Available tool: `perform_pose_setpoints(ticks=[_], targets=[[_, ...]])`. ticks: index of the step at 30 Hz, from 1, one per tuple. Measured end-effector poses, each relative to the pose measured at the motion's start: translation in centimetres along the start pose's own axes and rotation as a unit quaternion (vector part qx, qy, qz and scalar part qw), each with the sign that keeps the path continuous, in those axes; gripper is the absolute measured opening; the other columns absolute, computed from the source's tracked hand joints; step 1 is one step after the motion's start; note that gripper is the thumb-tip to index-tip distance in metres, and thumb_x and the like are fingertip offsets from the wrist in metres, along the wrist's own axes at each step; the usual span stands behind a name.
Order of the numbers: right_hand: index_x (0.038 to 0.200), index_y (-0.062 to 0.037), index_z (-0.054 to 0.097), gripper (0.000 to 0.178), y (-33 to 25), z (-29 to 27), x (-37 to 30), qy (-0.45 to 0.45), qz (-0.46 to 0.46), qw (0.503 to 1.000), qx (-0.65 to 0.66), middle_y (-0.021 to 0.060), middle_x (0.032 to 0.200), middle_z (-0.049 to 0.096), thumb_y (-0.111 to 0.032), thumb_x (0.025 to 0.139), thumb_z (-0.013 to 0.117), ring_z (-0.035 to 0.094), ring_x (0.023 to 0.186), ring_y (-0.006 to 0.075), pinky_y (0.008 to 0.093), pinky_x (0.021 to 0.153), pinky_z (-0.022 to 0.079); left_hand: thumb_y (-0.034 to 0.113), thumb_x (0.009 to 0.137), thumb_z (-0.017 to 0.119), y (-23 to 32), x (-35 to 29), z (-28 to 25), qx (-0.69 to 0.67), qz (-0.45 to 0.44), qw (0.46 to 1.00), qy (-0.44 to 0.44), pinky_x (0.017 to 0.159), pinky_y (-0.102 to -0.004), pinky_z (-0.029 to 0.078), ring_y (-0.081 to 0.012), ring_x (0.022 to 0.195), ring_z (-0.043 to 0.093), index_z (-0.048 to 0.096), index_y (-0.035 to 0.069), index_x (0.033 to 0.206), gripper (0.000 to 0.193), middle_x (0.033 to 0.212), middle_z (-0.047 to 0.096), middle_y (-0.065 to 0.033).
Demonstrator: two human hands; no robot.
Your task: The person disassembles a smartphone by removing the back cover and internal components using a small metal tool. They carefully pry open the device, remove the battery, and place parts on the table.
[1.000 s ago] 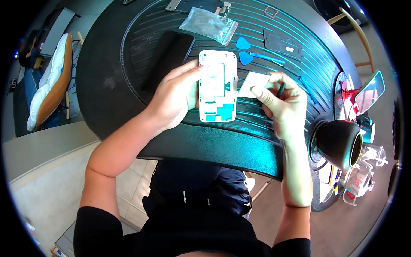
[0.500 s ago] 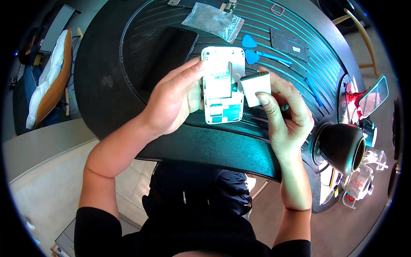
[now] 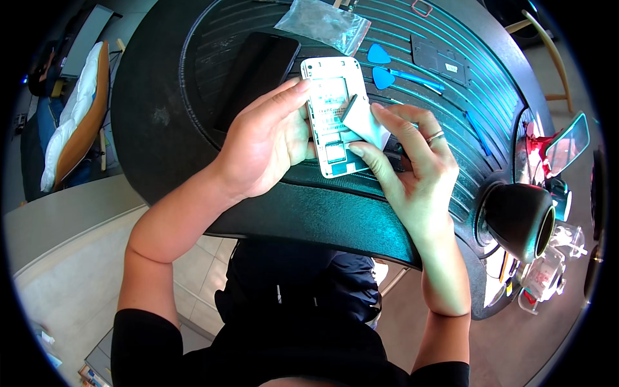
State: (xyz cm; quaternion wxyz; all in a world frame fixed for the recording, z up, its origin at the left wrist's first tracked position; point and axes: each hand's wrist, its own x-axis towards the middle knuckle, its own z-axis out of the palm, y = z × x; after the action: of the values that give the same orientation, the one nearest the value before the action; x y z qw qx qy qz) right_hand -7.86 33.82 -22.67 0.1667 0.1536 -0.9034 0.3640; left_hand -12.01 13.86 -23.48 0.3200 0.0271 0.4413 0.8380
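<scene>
Compared with half a second earlier, the white battery has swung from lying flat beside the phone to standing tilted over the opened white phone, its lower edge in or at the open back — whether it is seated cannot be told. Both hands sit slightly higher on the work surface than before. Left hand: fingers curled around the phone's left edge, gripping it, thumb across the lower left of the open back. Right hand: thumb and fingers pinching the battery, a ring on one finger.

Phone position — face down on the black ribbed mat, held between the two hands near the mat's front rim. Behind it on the mat: a dark phone back cover just to the left, a clear plastic bag, two blue triangular picks and a black flat panel, all apart from the hands. A black cup-shaped holder stands at the right rim. Below the round table, pale floor tiles; at far left, an orange chair with a white cushion.
</scene>
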Motion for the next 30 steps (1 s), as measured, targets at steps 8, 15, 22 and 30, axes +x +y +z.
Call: perform_pose_setpoints(ticks=[8, 15, 22, 30], targets=[[0.103, -0.0014, 0.074, 0.023, 0.6, -0.1, -0.1, 0.041, 0.010, 0.997, 0.057, 0.0068, 0.091, 0.062, -0.007, 0.081, 0.077, 0.057, 0.063, 0.0099, 0.0231, 0.057, 0.048, 0.031, 0.105, 0.028, 0.3, -0.5, 0.5, 0.052, 0.044, 0.998, 0.013, 0.106, -0.0466, 0.043, -0.0309, 0.129, 0.050, 0.026, -0.002, 0.148, 0.054, 0.142, 0.046, -0.0216], [0.094, -0.0012, 0.071, 0.013, -1.0, -0.2, 0.2, 0.012, 0.217, 0.937, 0.273, -0.0003, 0.072, 0.065, -0.005, 0.083, 0.076, 0.048, 0.060, 0.0021, 0.0180, 0.053, 0.037, 0.018, 0.098, 0.046, -0.2, -0.9, 0.6, 0.047, 0.032, 0.998, -0.029, 0.108, -0.0447, 0.041, -0.0287, 0.130, 0.049, 0.025, -0.003, 0.147, 0.057, 0.140, 0.047, -0.0202], [0.099, -0.0022, 0.068, 0.022, -0.7, 0.3, -0.1, -0.010, 0.209, 0.946, 0.247, -0.0023, 0.067, 0.063, -0.003, 0.080, 0.079, 0.041, 0.056, 0.0003, 0.0174, 0.049, 0.031, -0.002, 0.082, 0.062, -0.6, -1.1, 0.5, 0.105, 0.046, 0.992, -0.052, 0.107, -0.0418, 0.042, -0.0256, 0.128, 0.051, 0.025, -0.004, 0.147, 0.075, 0.137, 0.050, -0.0174], [0.100, -0.0031, 0.070, 0.028, -1.3, 0.1, 0.2, -0.004, 0.126, 0.983, 0.134, 0.0011, 0.069, 0.061, -0.004, 0.074, 0.082, 0.049, 0.057, 0.0054, 0.0199, 0.053, 0.041, -0.005, 0.086, 0.062, -0.7, -0.8, 0.5, 0.149, 0.051, 0.987, -0.035, 0.104, -0.0386, 0.045, -0.0214, 0.123, 0.054, 0.032, -0.004, 0.144, 0.065, 0.134, 0.053, -0.0153]])
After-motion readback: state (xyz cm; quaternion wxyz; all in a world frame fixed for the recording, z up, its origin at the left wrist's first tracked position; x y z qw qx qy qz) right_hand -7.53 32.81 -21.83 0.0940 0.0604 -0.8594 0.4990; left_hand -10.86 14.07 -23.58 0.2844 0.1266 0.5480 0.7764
